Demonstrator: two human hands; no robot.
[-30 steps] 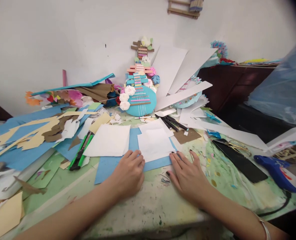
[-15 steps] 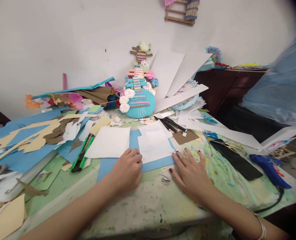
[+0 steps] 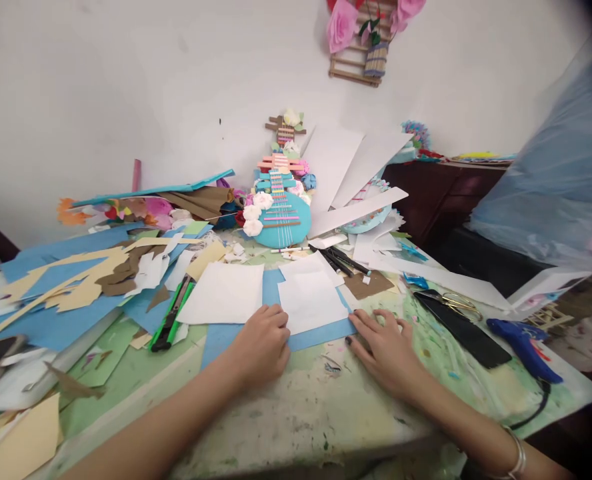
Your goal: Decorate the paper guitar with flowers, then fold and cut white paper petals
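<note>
Resting at the near edge of the blue sheet point(image 3: 321, 334) in the head view, the left hand point(image 3: 263, 343) is loosely curled, fingertips hidden, so I cannot tell whether its grip has any paper, while the right hand point(image 3: 383, 347), fingers spread and gripping nothing, touches the sheet's right corner. Over the blue sheet lie a left white sheet point(image 3: 221, 293) and a right white sheet point(image 3: 313, 303), arranged nearly as a second ago though the view has tilted upward, suggesting the papers are being steadied.

Blue sheet point(image 3: 321, 335) lying flat, overlapping white papers point(image 3: 311, 303) on top, white sheet point(image 3: 221, 293) at left
</note>
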